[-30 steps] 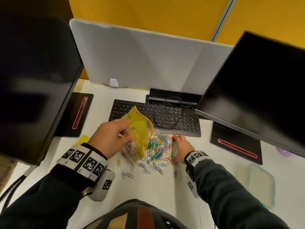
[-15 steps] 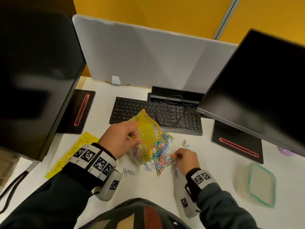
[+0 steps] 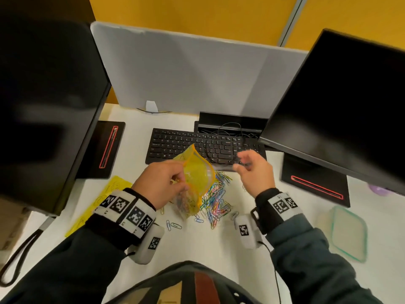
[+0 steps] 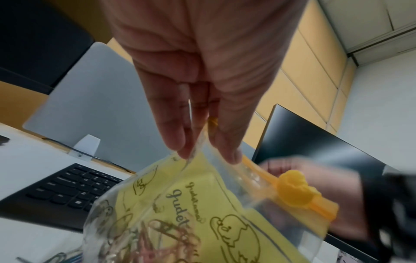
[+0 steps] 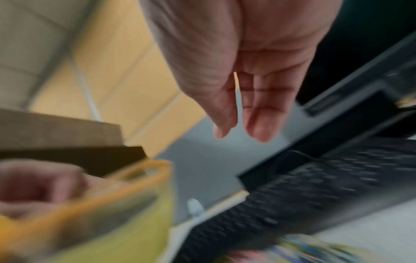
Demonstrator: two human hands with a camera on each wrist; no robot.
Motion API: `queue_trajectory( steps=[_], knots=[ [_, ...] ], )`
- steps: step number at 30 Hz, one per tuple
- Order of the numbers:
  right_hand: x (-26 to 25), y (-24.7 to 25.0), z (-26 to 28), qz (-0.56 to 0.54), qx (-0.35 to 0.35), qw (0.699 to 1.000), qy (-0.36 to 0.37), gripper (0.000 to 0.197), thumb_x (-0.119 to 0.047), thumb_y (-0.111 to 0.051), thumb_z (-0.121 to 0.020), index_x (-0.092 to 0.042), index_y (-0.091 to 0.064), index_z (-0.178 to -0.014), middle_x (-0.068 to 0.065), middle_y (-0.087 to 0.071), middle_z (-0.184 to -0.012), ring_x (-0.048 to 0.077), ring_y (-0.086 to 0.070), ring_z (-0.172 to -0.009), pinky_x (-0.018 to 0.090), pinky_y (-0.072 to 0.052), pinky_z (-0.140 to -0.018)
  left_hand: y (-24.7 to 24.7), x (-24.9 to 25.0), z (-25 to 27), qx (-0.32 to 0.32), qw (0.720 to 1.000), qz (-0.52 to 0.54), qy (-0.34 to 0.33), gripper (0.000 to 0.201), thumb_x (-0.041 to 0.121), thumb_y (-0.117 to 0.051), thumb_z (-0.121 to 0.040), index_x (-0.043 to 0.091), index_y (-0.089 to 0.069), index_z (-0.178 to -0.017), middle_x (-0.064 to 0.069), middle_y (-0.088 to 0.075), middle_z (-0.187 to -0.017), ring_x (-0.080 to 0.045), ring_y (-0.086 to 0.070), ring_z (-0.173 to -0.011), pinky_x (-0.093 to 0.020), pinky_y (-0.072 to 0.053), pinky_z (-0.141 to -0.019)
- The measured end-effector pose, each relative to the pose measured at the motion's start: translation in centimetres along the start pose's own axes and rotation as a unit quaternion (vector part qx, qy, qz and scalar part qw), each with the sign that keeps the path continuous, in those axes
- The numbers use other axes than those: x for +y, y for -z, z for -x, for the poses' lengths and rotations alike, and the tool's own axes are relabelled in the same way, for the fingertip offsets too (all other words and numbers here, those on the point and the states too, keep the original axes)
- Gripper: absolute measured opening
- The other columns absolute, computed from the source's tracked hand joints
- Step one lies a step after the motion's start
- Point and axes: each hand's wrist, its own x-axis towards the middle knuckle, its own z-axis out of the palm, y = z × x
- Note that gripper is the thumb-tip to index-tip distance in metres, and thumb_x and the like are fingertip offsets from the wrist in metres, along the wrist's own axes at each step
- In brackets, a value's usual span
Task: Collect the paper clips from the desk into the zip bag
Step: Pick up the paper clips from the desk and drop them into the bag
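Head view: zip bag [image 3: 196, 183] held up above the desk [image 3: 219, 242] by the left hand [image 3: 163, 183], thumb and fingers pinched on the near lip, mouth gaping toward the right. Some coloured clips already visible through the clear lower part of the bag. Right hand [image 3: 254, 172] raised beside the bag's mouth, over the front edge of the keyboard [image 3: 206, 145], fingers loosely bent and blurred; cannot tell whether a clip is between them. Main heap of paper clips [image 3: 215, 200] lying on the desk just under and to the right of the bag, with a few strays [image 3: 173, 226] nearer the body. Judged from this: only partly done, most of the clips left to gather.

Left wrist view: fingertips [image 4: 182, 151] and thumb clamped on the clear lip of the bag [image 4: 191, 204], orange zip track and slider [image 4: 292, 190] off to the right, unclosed. Tangle of clips low inside the bag, a few more on the desk at the bottom left.

Right wrist view: heavily blurred. Fingers [image 5: 258, 124] nearly straight and close together, nothing plainly gripped. Yellow-rimmed bag mouth [image 5: 139, 178] just to the lower left, colourful smear of clips at the bottom edge. Sealing not yet begun.
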Motion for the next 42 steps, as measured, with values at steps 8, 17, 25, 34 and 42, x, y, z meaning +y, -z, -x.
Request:
queue_trajectory(
  steps=[8,17,25,34,42],
  knots=[
    [6.4,-4.2,3.1,0.241,-0.249,0.935,-0.081,0.118,-0.064,-0.073,-0.059,-0.016,-0.012,-0.148,0.009,-0.024,-0.152,0.03,-0.024,-0.138,0.042,-0.028,-0.113,0.4,-0.2,-0.1,0.009,1.0,0.002,0.006,0.015,0.017,-0.075,-0.071,0.011,-0.062,-0.066,0.002,-0.065,-0.114,0.003,-0.045,-0.114,-0.025,-0.05,-0.083],
    [5.5,-7.9,5.4,0.244,-0.199,0.948,0.043,0.044,-0.009,-0.051,-0.088,-0.02,-0.05,-0.13,0.011,-0.055,-0.12,0.029,-0.05,-0.114,0.031,-0.044,-0.092,0.6,-0.3,0.1,0.009,1.0,0.009,0.018,0.013,0.016,-0.075,-0.071,0.011,-0.063,-0.068,0.0,-0.065,-0.115,0.001,-0.047,-0.114,-0.031,-0.048,-0.092],
    [5.8,-5.6,4.7,0.14,-0.13,0.981,-0.045,0.017,-0.003,-0.059,-0.081,-0.011,-0.071,-0.092,0.013,-0.072,-0.09,0.027,-0.065,-0.085,0.027,-0.049,-0.077,0.2,-0.6,0.0,-0.004,1.0,0.018,0.025,0.013,0.016,-0.075,-0.071,0.01,-0.063,-0.068,-0.001,-0.062,-0.122,-0.007,-0.049,-0.12,-0.034,-0.048,-0.093],
    [-5.3,0.8,3.9,-0.241,-0.086,0.967,-0.004,0.017,0.007,-0.071,-0.074,-0.01,-0.066,-0.075,0.006,-0.063,-0.065,0.012,-0.06,-0.052,0.03,-0.057,-0.058,-0.2,0.1,-0.6,-0.026,1.0,0.008,0.006,0.013,0.014,-0.076,-0.068,0.009,-0.065,-0.067,-0.001,-0.062,-0.122,0.003,-0.047,-0.109,-0.031,-0.048,-0.092],
    [-6.4,-1.5,3.9,-0.136,0.046,0.975,0.167,0.007,-0.021,-0.07,-0.08,-0.022,-0.063,-0.077,-0.006,-0.062,-0.077,0.007,-0.057,-0.071,0.01,-0.044,-0.066,1.7,-0.3,-0.4,-0.001,1.0,0.001,0.012,0.012,0.016,-0.076,-0.07,0.01,-0.066,-0.068,0.0,-0.063,-0.121,-0.008,-0.054,-0.115,-0.029,-0.049,-0.09]
  ],
)
